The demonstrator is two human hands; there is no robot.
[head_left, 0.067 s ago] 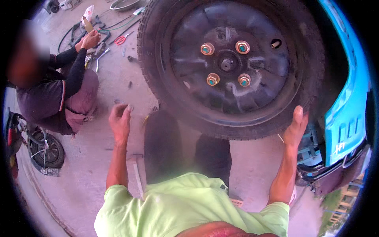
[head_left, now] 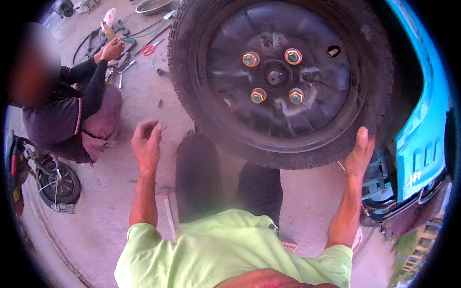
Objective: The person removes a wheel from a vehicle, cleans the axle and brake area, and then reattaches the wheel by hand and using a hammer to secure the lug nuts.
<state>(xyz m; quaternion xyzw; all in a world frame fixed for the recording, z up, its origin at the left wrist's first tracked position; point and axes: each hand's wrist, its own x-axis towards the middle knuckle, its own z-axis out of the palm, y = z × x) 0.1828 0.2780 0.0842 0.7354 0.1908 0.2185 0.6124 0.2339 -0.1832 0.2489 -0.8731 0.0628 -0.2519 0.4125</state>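
A black wheel with its tyre stands upright before me, beside the blue vehicle body. Four-stud pattern aside, brass-coloured nuts sit on the studs around the dark rim's hub. My right hand rests against the tyre's lower right edge, thumb up and fingers mostly hidden behind it. Left of the tyre and apart from it, my left hand hangs in the air. Its fingers are loosely bent, with a gap to the thumb and nothing between them.
At the left a person squats, holding a brownish flat piece. Near them lie red-handled scissors, a metal wrench, hoses and a small dark socket. A small wheel stands at the lower left; a basin lies far back.
My left hand has risen very slightly, its fingers a little farther apart. My right hand stays at the tyre. The view has shifted a touch.
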